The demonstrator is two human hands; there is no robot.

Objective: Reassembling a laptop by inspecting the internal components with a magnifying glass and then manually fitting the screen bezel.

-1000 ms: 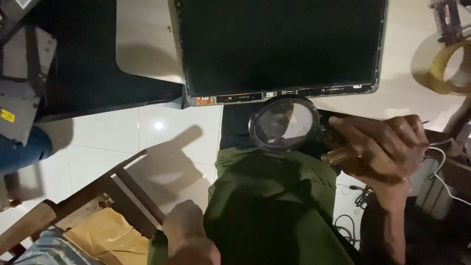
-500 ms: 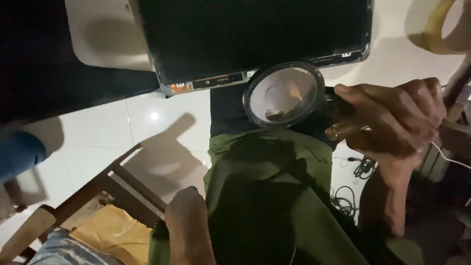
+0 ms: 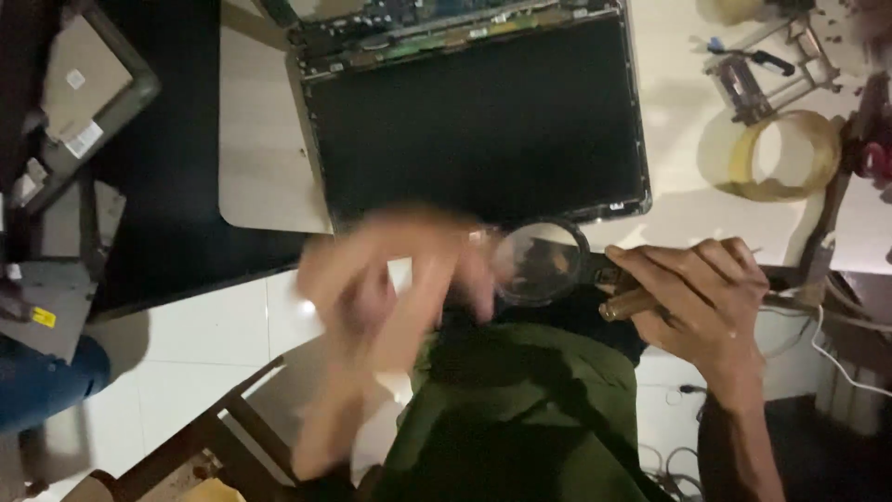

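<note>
Magnifier at the bench edge

Nearest you, your right hand [image 3: 701,302] keeps a closed grip around the brown handle of a magnifying glass [image 3: 541,263], a round lens in a dark rim held just above your green-clad lap. Your left hand [image 3: 390,293] is a blur beside the lens; you cannot tell its grip. Beyond lies an opened laptop [image 3: 474,116] on the bench [image 3: 255,177], a tape roll [image 3: 776,153] to its right.

Bare forearms, no sleeves, olive-green garment over the lap
</note>
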